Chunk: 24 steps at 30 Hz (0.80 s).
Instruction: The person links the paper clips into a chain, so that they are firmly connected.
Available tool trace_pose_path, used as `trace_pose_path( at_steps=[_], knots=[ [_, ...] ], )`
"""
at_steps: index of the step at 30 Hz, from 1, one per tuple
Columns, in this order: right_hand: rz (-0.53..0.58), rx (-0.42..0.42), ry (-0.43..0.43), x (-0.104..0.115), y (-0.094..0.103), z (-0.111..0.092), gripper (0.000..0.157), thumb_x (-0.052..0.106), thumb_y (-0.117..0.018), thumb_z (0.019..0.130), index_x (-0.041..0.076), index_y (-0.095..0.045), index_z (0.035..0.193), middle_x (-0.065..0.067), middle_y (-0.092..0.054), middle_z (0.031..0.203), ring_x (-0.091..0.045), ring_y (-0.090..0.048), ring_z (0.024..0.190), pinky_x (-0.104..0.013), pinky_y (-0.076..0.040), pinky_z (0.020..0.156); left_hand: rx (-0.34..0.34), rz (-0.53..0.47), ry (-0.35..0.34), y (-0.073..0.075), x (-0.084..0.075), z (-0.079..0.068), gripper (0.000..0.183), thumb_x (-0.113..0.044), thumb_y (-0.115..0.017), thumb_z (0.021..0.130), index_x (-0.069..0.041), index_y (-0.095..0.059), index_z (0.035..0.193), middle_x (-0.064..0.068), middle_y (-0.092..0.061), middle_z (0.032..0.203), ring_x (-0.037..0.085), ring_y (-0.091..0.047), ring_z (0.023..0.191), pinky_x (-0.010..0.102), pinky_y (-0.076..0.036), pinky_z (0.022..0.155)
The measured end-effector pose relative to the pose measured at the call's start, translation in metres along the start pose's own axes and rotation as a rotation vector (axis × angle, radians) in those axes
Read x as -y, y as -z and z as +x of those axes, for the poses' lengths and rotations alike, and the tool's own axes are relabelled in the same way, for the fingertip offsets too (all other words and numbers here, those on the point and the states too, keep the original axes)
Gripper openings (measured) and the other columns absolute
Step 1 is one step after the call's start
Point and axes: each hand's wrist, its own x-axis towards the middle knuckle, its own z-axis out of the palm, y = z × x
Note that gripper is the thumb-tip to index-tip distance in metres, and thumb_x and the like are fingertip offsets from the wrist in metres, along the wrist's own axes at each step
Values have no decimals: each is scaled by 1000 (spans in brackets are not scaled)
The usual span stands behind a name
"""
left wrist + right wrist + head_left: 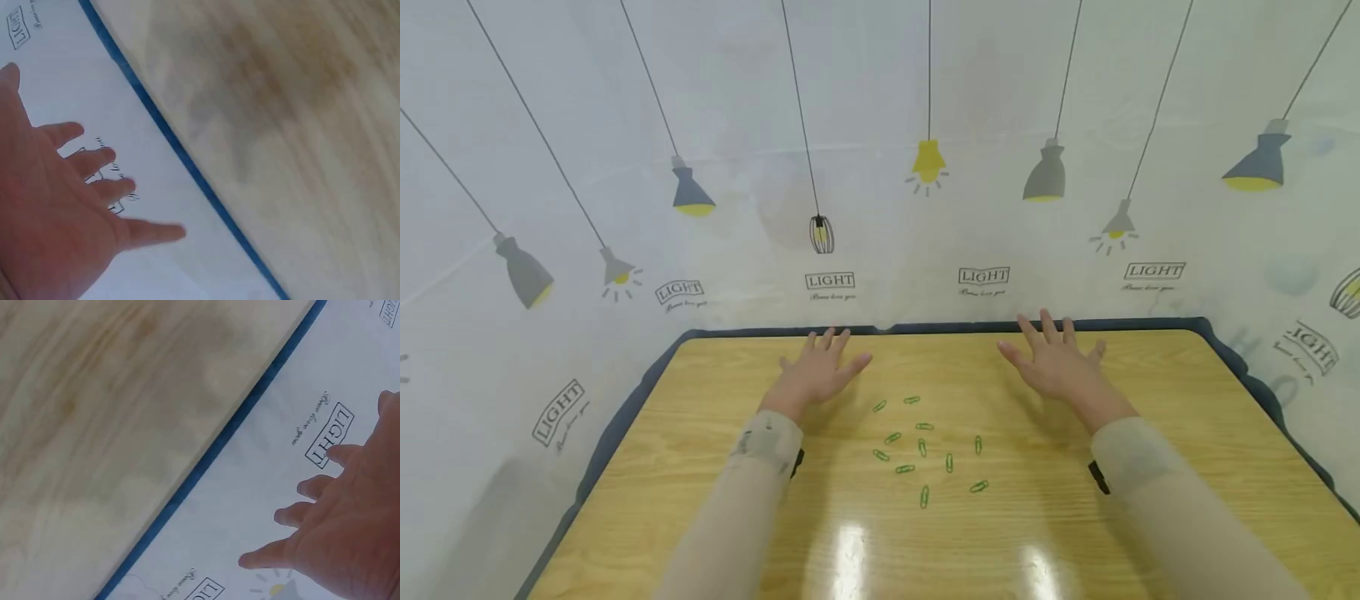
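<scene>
Several green paper clips (pixel 922 447) lie scattered on the wooden table (pixel 715 467), between the two forearms. My left hand (pixel 814 375) is held over the far left part of the table, fingers spread and nothing in it. On the other side my right hand (pixel 1062 363) is likewise spread and holds nothing. Both wrist views show the left palm (pixel 56 206) and the right palm (pixel 356 531) with fingers apart. Neither hand touches a paper clip; the nearest clips are to the right of the left hand.
A white curtain (pixel 880 192) printed with lamps and the word LIGHT surrounds the table's back and sides. Dark blue edging (pixel 625 408) runs along the table's rim. Black bands (pixel 1098 477) show at the wrists. Glare lies on the near tabletop.
</scene>
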Motion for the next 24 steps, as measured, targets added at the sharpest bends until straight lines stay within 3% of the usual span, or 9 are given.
trace_pose_path(
  at_steps=[2, 6, 9, 11, 16, 20, 24],
  knots=[
    [2, 8, 33, 3, 3, 0, 98, 83, -19, 102, 17, -3, 173, -30, 4, 176, -61, 1, 159, -91, 2, 114, 47, -1, -27, 3, -6, -3, 89, -78, -31, 105, -20, -19, 172, 13, -17, 180, 40, -12, 167, 78, -14, 126],
    [49, 65, 156, 8, 2, 1, 96, 75, -35, 105, 11, -13, 172, -37, -30, 168, -59, -35, 152, -78, -29, 120, 158, 26, -107, 6, -18, -9, 77, -61, -52, 107, -16, -35, 167, 12, -37, 173, 35, -33, 162, 58, -27, 132],
    [97, 142, 268, 9, -3, -1, 88, 65, -49, 107, 9, -25, 169, -35, -53, 153, -52, -59, 136, -67, -47, 113, 199, 50, -172, 5, -25, -11, 64, -45, -64, 106, -15, -47, 160, 12, -52, 163, 33, -46, 154, 53, -36, 128],
    [126, 198, 320, 9, -7, -2, 79, 58, -56, 107, 11, -34, 166, -28, -63, 144, -45, -67, 127, -62, -53, 106, 215, 33, -196, 3, -27, -10, 57, -35, -69, 105, -15, -53, 156, 13, -59, 155, 33, -55, 146, 52, -44, 122],
    [223, 331, 384, 8, -22, -4, 48, 36, -68, 106, 13, -60, 146, -8, -72, 124, -27, -71, 111, -44, -60, 91, 238, -23, -188, -8, -26, -4, 47, -20, -73, 102, -20, -61, 148, 10, -70, 133, 24, -66, 116, 44, -56, 104],
    [313, 388, 407, 4, -35, -2, 28, 21, -75, 101, 12, -70, 128, -3, -70, 108, -17, -64, 97, -31, -54, 83, 265, -89, -220, -17, -21, 3, 49, -15, -71, 103, -23, -56, 149, 7, -67, 111, 18, -59, 93, 38, -52, 89],
    [359, 386, 418, -1, -44, 1, 19, 16, -78, 98, 15, -73, 117, -1, -64, 95, -16, -56, 88, -27, -47, 78, 305, -178, -263, -22, -17, 7, 48, -16, -67, 105, -28, -52, 149, 7, -59, 102, 18, -53, 85, 37, -45, 81]
  ],
)
